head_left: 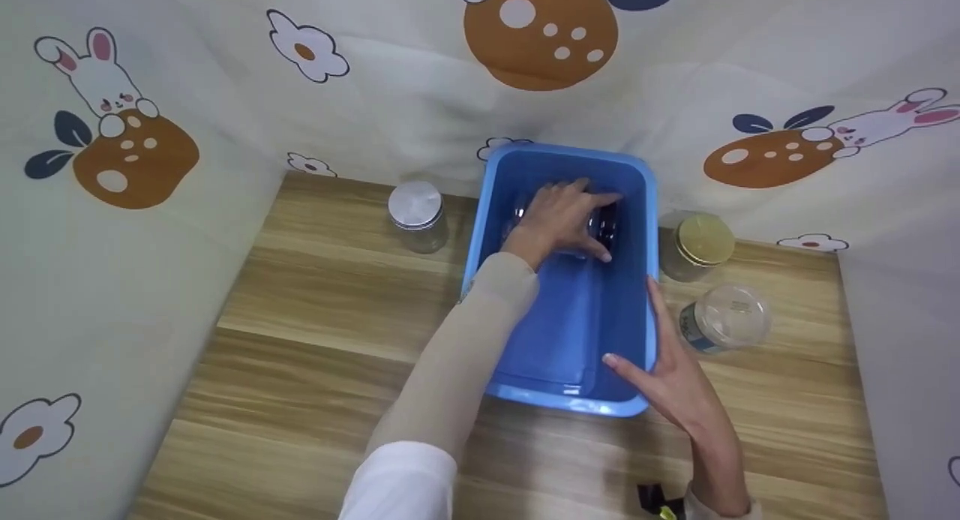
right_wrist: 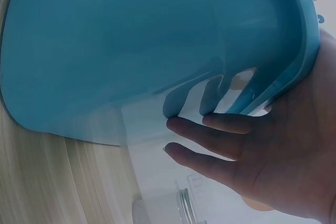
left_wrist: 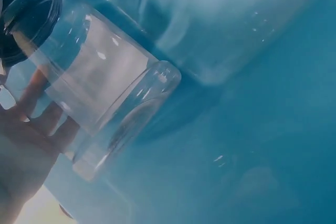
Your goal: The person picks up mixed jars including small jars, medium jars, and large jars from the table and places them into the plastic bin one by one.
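Observation:
A clear jar (left_wrist: 121, 72) with a dark lid (left_wrist: 29, 17) lies on its side inside the blue tub (head_left: 555, 317), toward its far end. Over it, my left hand (head_left: 559, 216) is spread, index finger and thumb apart on either side of the lid. The left wrist view shows this hand's other fingers (left_wrist: 50, 116) against the jar, partly seen through it. My right hand (head_left: 679, 377) holds the tub's right wall, with the thumb inside the rim and straight fingers (right_wrist: 210, 135) along the outside.
A silver-lidded jar (head_left: 416, 216) stands left of the tub. To its right stand a gold-lidded jar (head_left: 703, 242) and a clear container (head_left: 731, 317) with a label. A small black and yellow item (head_left: 658, 501) lies near the right forearm. Patterned cloth walls (head_left: 390, 77) surround the wooden table (head_left: 315, 302).

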The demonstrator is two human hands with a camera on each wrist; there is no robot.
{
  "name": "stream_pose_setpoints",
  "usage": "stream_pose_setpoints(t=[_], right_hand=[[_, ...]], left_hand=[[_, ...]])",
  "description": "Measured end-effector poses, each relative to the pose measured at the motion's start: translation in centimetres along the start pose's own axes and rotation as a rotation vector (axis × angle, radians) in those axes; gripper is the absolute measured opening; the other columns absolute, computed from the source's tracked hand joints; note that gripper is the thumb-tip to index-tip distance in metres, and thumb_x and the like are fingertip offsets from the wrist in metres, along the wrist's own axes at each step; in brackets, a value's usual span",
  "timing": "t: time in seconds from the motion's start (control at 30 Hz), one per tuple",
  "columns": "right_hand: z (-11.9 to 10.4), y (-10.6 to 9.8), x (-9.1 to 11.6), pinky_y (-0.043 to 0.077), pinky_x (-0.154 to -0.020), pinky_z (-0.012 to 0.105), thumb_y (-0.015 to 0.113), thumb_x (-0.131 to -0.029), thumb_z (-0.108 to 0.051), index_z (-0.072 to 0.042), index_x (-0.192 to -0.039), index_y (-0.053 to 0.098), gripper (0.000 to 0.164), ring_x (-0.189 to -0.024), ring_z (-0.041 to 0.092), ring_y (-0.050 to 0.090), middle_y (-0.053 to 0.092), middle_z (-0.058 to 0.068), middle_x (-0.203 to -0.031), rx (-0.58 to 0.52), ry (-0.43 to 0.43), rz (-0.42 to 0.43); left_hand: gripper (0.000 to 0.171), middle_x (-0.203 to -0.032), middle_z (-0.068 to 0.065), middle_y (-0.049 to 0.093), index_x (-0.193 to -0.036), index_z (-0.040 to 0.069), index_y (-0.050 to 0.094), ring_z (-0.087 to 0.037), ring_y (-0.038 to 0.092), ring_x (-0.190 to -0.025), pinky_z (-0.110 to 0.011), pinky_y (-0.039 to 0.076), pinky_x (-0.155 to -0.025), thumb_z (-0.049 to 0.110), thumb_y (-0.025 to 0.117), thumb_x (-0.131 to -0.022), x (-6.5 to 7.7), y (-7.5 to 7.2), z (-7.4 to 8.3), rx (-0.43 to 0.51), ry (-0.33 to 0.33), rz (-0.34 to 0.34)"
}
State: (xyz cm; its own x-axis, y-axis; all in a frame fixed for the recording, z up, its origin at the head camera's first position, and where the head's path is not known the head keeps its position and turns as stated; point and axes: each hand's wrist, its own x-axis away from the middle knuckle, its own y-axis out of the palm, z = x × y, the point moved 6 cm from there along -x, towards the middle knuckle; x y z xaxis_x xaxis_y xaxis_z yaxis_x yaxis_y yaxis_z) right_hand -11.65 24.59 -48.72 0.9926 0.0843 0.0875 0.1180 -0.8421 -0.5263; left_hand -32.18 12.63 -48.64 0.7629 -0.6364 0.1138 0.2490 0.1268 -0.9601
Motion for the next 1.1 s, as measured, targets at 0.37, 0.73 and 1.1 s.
stream_pose_setpoints(t=[0.37, 0.73, 1.1], right_hand=[[0.0, 0.1, -0.1, 0.035, -0.102, 0.066, 0.079, -0.086, -0.031, -0.042, -0.158, 0.002, 0.106, -0.134, 0.043, 0.039, 0.010, 0.011, -0.165, -0.031, -0.014, -0.002], [0.2, 0.2, 0.0, 0.033, -0.104, 0.066, 0.078, -0.086, -0.028, -0.043, -0.158, 0.002, 0.106, -0.137, 0.043, 0.035, 0.009, 0.012, -0.165, -0.077, 0.016, -0.007], [0.1, 0.2, 0.0, 0.028, -0.106, 0.068, 0.079, -0.086, -0.028, -0.043, -0.158, 0.002, 0.106, -0.141, 0.043, 0.029, 0.005, 0.009, -0.166, -0.078, 0.017, -0.009]], left_hand=[[0.099, -0.150, -0.006, 0.044, -0.155, 0.040, 0.030, -0.025, 0.049, -0.127, -0.044, 0.038, -0.110, 0.073, 0.070, -0.072, 0.0, 1.3, -0.1, 0.015, -0.012, -0.010], [0.098, -0.143, -0.005, 0.049, -0.155, 0.039, 0.032, -0.024, 0.052, -0.119, -0.043, 0.041, -0.106, 0.075, 0.069, -0.072, 0.2, 2.7, -0.3, 0.020, -0.013, 0.003], [0.097, -0.144, -0.002, 0.046, -0.154, 0.041, 0.033, -0.022, 0.046, -0.124, -0.044, 0.034, -0.111, 0.076, 0.067, -0.071, 0.0, 3.5, -0.6, 0.065, -0.017, 0.029]])
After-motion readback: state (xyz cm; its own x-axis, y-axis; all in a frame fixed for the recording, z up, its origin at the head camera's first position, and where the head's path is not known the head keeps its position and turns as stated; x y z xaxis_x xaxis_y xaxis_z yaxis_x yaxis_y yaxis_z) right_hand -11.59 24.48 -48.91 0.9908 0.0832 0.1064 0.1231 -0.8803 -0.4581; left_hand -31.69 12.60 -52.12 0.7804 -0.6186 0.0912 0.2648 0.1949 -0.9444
